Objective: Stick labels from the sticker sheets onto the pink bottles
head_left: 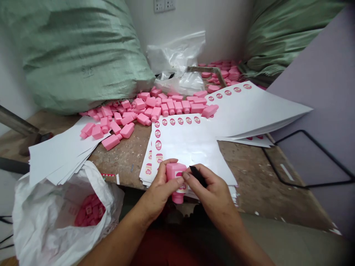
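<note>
My left hand (163, 184) is wrapped round a pink bottle (177, 168), whose neck points down toward me. A label sits on the bottle's face, partly under my thumbs. My right hand (208, 186) grips a black pointed tool (197, 175) against the palm, its thumb and fingertips touching the label. Just beyond both hands lies a stack of white sheets (188, 142) with oval pink labels along its top and left edges. Behind the stack, many pink bottles (155, 111) are heaped on the brown table (124, 159).
A white sack (30, 221) holding pink bottles stands at the lower left. More sheets lie left (61, 147) and right (249, 111). Large green sacks (83, 51) and a clear plastic bag (177, 59) stand behind. A black wire frame (330, 147) is at right.
</note>
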The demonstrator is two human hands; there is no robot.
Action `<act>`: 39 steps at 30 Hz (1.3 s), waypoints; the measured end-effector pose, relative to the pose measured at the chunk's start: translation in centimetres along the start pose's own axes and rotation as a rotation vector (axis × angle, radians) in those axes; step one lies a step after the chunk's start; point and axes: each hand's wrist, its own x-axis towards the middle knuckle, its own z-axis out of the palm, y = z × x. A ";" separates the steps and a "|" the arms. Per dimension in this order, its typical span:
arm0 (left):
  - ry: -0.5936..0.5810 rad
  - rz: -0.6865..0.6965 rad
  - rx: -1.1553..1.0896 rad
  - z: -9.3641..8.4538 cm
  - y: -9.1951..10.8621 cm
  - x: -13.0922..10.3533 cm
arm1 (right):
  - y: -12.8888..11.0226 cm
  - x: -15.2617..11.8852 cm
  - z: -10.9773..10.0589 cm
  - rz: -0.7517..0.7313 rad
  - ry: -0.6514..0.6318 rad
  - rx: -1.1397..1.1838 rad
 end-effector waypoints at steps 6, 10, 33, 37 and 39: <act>-0.025 0.000 -0.070 0.1 -0.2 -0.1 | 0.6 -0.3 0.1 -0.092 0.051 -0.218; -0.009 -0.040 -0.118 0.5 0.2 -0.3 | 1.2 0.1 -0.2 -0.064 0.160 -0.157; 0.782 0.142 1.468 -19.1 7.6 -14.6 | 4.0 2.5 -1.0 -0.025 0.018 -0.135; 0.767 0.306 1.668 -19.5 8.5 -10.7 | 4.6 2.8 0.4 -0.035 -0.073 -0.227; 0.767 0.328 1.691 -18.6 9.3 -5.9 | 5.0 3.0 0.8 -0.039 -0.097 -0.274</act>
